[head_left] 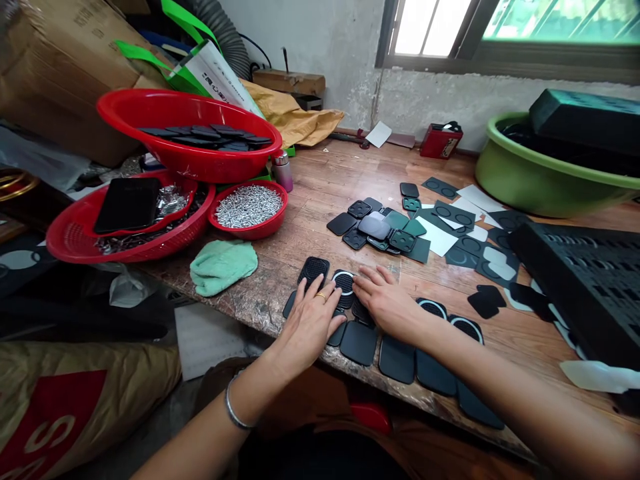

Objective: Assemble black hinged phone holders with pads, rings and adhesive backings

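My left hand [313,317] lies palm down with its fingers spread over a row of black hinged square pieces along the table edge. Its fingertips reach the ridged black square [314,268] and the left side of a neighbouring square with a white ring [344,283] on it. From the other side, my right hand [387,297] rests flat with fingers stretched out, their tips at that ring's right edge. What lies beneath its palm is hidden. Further right, more opened pieces show white rings [466,329]. Smooth black flaps [359,343] hang toward the front edge.
Behind my hands lies a pile of black square pieces [375,227], with cut sheets [445,233] beside it. Red baskets [190,160], a bowl of small metal pins [249,207] and a green cloth [223,267] are left. A black foam block [580,287] and green tub [550,180] stand right.
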A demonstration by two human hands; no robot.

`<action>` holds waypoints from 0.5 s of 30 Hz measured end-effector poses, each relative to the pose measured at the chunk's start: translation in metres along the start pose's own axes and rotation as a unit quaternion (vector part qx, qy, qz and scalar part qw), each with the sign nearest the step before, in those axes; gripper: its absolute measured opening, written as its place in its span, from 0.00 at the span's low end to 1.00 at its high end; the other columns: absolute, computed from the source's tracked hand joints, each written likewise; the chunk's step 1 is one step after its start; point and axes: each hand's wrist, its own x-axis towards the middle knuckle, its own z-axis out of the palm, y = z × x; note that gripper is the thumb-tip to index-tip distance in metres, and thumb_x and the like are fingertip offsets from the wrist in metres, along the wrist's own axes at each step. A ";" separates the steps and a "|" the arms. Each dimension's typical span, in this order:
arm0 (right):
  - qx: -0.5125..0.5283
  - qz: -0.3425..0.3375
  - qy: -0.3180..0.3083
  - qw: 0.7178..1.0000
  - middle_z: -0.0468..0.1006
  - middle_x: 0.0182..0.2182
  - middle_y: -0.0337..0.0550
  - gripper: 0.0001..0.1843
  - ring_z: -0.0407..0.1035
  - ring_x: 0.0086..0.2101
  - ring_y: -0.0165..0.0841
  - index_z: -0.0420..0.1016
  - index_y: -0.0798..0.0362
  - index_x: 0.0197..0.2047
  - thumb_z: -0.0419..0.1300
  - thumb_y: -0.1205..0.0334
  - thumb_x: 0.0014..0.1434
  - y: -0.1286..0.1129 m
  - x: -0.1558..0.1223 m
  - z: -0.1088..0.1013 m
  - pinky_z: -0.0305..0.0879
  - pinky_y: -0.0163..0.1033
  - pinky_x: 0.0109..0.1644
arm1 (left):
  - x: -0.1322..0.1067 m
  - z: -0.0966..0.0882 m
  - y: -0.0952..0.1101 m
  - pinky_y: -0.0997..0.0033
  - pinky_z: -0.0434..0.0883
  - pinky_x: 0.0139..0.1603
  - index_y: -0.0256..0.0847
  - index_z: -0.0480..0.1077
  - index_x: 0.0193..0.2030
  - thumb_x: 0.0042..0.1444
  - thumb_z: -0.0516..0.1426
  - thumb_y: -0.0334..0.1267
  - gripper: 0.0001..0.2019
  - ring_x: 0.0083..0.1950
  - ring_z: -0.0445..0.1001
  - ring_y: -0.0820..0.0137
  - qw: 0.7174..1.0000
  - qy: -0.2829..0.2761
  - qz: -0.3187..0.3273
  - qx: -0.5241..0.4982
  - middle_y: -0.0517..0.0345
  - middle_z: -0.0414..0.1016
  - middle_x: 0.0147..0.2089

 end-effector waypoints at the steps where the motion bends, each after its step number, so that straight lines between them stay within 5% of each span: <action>1: -0.011 -0.004 -0.007 1.000 0.65 0.55 0.59 0.21 0.48 0.61 0.50 0.70 0.66 0.54 0.47 0.72 0.62 -0.002 0.002 -0.002 0.43 0.59 0.65 | 0.000 0.001 0.000 0.43 0.51 0.66 0.37 0.66 0.58 0.60 0.57 0.40 0.21 0.67 0.55 0.53 1.000 0.003 0.002 0.005 0.47 0.64 0.63; 7: 0.048 0.050 -0.030 0.997 0.66 0.53 0.51 0.22 0.58 0.55 0.39 0.69 0.58 0.56 0.50 0.73 0.59 0.003 0.006 -0.010 0.55 0.46 0.61 | -0.001 0.006 -0.003 0.44 0.54 0.66 0.39 0.65 0.59 0.59 0.58 0.40 0.22 0.67 0.55 0.53 1.000 0.009 -0.001 0.006 0.47 0.64 0.63; 15: 0.074 0.087 -0.023 0.993 0.67 0.50 0.56 0.15 0.56 0.54 0.46 0.74 0.62 0.49 0.54 0.64 0.63 -0.007 0.013 -0.009 0.54 0.52 0.60 | -0.004 0.007 -0.004 0.40 0.50 0.66 0.39 0.57 0.65 0.58 0.59 0.38 0.29 0.70 0.47 0.51 0.999 -0.011 -0.027 -0.013 0.47 0.60 0.65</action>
